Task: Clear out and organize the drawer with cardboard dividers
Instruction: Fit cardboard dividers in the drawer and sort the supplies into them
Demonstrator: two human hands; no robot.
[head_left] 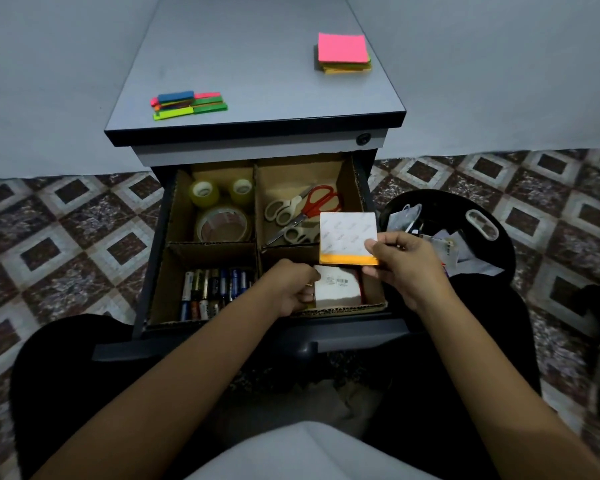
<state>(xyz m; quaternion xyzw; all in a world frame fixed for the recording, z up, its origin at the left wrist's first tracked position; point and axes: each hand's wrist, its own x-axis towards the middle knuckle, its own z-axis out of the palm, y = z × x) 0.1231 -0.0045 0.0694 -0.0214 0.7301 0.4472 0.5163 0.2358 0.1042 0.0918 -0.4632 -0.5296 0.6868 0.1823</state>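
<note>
Drawer (201,344) was pulled open, and cardboard dividers (257,216) split it into four compartments. The sorting looked mostly done: tape rolls (222,209) far left, scissors (302,213) far right, batteries (212,289) near left.

Right hand (406,268) pinched the orange-edged pad (347,233) at its near right corner, thumb on top. It held the pad in the air over the divider between the two right compartments, probably to drop it in with the others. The pad was roughly square with no clear long axis; its white backing faced up and the orange edge pointed at the person.

Left hand (293,289) was curled round the white pad (338,289) in the near right compartment, likely shifting it to make room. The hands were apart, each clamped on its own pad.

More note stacks waited on the cabinet top (257,64): pink stack (342,50) far right, coloured strips (189,105) left. Bin (440,199) with scraps stood to the right of the drawer.
</note>
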